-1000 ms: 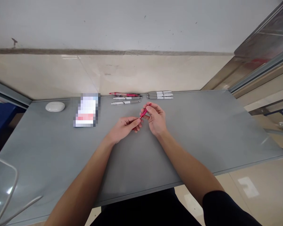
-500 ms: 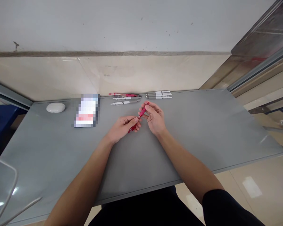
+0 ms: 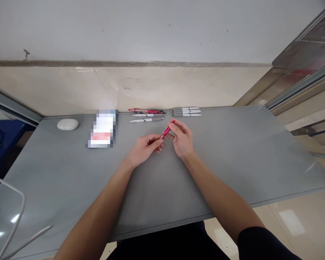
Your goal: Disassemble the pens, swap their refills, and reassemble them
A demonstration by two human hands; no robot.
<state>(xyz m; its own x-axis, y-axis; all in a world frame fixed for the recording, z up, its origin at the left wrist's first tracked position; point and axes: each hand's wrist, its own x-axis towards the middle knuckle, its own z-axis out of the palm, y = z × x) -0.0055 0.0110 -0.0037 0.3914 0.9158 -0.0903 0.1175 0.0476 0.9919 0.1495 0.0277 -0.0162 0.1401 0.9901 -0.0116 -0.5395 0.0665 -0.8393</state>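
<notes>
- I see the table [image 3: 173, 191] spanning the frame, the wall [image 3: 162, 86] behind it.
- At centre I have the left hand [image 3: 144, 148] and, to its right, the right hand [image 3: 183, 141], the held pen [image 3: 166, 131] between them.
- Just beyond lie the left pens [image 3: 142, 121] and right pens [image 3: 191, 115], side by side near the wall.
- Left of those, I find the phone [image 3: 101, 128], then the oval case [image 3: 67, 124].
- The cord [image 3: 21, 209] crosses my lower left.

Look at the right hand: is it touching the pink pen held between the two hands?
Touching. The head view shows the right hand's thumb pressed against the upper part of the pink pen, with no gap.
</notes>
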